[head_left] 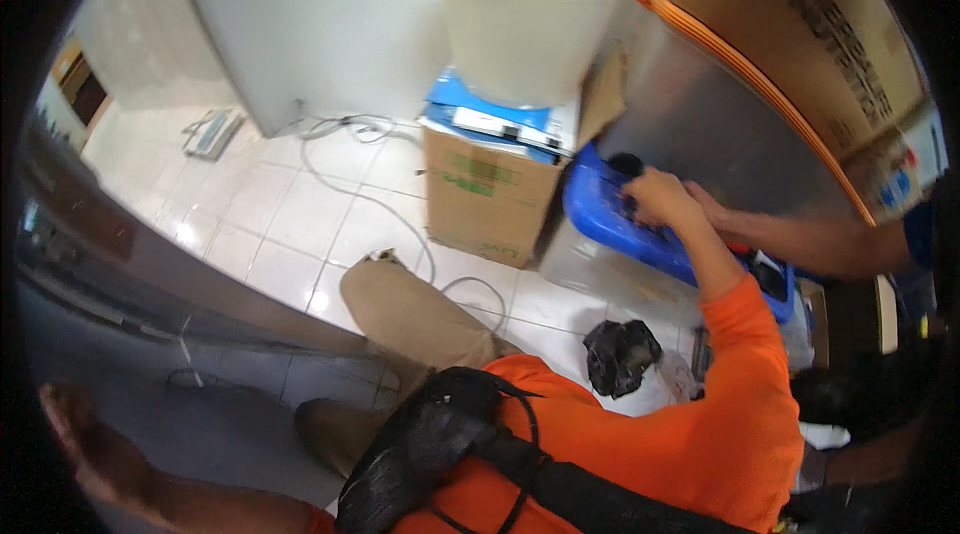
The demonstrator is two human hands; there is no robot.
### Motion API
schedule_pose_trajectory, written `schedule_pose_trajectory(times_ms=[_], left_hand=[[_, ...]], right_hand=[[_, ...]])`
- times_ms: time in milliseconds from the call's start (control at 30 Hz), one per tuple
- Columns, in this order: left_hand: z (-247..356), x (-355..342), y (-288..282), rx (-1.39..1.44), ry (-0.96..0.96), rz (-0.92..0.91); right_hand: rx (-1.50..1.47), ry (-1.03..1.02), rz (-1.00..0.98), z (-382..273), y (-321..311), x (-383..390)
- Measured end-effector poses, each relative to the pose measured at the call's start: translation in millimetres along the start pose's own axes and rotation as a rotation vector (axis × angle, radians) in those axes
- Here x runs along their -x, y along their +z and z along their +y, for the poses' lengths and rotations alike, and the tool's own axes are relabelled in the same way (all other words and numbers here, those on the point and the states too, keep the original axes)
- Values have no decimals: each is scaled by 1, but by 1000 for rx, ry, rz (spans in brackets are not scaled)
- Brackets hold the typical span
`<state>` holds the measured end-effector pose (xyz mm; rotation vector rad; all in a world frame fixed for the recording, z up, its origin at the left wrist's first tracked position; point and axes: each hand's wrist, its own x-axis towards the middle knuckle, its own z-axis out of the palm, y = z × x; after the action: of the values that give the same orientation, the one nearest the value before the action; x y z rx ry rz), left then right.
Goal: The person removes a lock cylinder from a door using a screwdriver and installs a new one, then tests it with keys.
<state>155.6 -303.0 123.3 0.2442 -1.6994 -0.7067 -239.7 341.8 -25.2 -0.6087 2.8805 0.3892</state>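
My right hand [650,196], at the end of an orange sleeve, reaches onto the blue lid [590,194] of a translucent plastic bin [590,264], fingers curled on a small black object [625,166] whose shape is partly hidden. Just right of it, another person's hand [715,209] reaches to the same spot, mostly behind mine. More dark items [768,279] lie at the lid's right end. My left hand [85,439] is out at the lower left edge, in shadow, fingers loosely extended and holding nothing visible.
A white bucket [525,14] tops a cardboard box [490,199]. Big cartons [800,24] stand upper right. Cables [370,204] and a grey device [210,134] lie on the tiled floor [250,184]. A black bag [620,359] sits below the bin. A dark panel [120,254] runs along the left.
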Motion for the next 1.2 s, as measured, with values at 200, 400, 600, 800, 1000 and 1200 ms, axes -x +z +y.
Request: schedule_pose_trajectory(times_ms=[200,400,600,800,1000,1200], left_hand=[[46,27,84,343,179,-148],[63,24,110,433,-50,-89],[77,27,99,538,-62,-85],[68,34,97,744,-158,-189],[82,49,127,888,-227,-119],[99,63,132,787,-444,-151]], right_hand=[[-25,7,111,25,18,10],[-52,-96,-47,26,9,-2],[-313,-170,307,29,17,-16],[-581,-173,788,-9,-42,-34],[-1540,-474,641,-198,-143,-34],[-2113,-1137,232,-338,-223,-3]])
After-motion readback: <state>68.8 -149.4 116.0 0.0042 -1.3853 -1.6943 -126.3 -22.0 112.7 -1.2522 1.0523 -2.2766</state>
